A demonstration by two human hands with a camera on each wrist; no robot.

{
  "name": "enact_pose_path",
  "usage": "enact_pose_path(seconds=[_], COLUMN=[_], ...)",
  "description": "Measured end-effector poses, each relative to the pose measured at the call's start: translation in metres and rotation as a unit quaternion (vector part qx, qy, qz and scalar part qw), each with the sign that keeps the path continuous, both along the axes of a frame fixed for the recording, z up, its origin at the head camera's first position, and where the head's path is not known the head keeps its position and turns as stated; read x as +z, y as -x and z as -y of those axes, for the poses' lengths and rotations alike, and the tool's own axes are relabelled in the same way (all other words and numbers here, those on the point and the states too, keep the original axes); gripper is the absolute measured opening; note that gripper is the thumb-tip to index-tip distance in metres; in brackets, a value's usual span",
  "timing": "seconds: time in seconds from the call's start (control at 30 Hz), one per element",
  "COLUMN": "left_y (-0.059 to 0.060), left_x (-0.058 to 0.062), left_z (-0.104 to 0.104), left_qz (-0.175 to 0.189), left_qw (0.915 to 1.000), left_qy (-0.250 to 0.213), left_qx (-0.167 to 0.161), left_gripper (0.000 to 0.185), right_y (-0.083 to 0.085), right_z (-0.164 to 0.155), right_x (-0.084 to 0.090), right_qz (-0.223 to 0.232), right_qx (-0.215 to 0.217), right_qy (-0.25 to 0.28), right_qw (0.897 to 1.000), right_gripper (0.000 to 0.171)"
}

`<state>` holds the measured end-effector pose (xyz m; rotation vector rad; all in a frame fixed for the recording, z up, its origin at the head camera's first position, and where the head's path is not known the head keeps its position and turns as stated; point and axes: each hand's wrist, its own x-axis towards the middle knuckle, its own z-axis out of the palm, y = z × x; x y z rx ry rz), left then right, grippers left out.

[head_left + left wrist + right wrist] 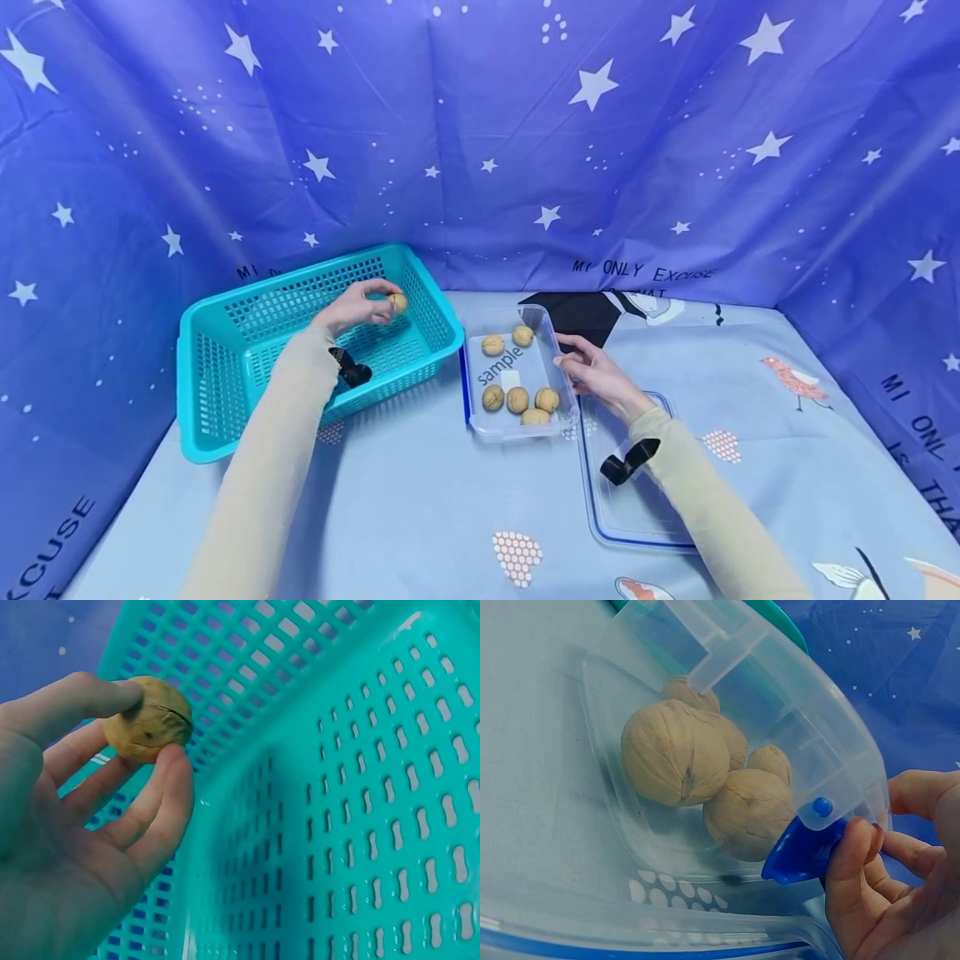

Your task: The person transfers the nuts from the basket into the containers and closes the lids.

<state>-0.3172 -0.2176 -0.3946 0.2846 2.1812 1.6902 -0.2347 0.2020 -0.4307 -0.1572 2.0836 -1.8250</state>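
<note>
My left hand (354,308) pinches a walnut (154,720) between thumb and fingertips, held over the inside of a turquoise plastic basket (197,367). To the right of the basket stands a clear plastic container (517,432) with several walnuts (517,400) lying on its bottom, two at the far end and the others near the front. At the container's right side, my right hand (600,377) grips the wall. In the right wrist view its thumb lies by a blue clasp (802,851), while the other fingers are around the container's edge.
A clear lid with a blue seal (626,521) lies flat on the table, right of the container and partly under my right forearm. Light blue printed cloth (420,517) covers the table. Blue star-patterned curtain (480,108) stands behind and at both sides.
</note>
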Motion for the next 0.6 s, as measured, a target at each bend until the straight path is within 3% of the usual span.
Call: enact_pose_path(seconds=[0.43, 0.6], left_y=[0.001, 0.001], left_x=[0.018, 0.023], left_z=[-0.003, -0.007], left_qz=[-0.016, -0.034], left_qw=[0.9996, 0.9994], left_qy=[-0.02, -0.006], left_qx=[0.008, -0.005], left_gripper=[0.042, 0.042], right_y=[-0.001, -0.001], right_z=[0.001, 0.002], right_x=[0.001, 0.001], right_qz=[0.004, 0.003], right_qx=[-0.003, -0.006], right_qy=[0.005, 0.005], right_qw=[1.0, 1.0], right_gripper=[0.058, 0.057])
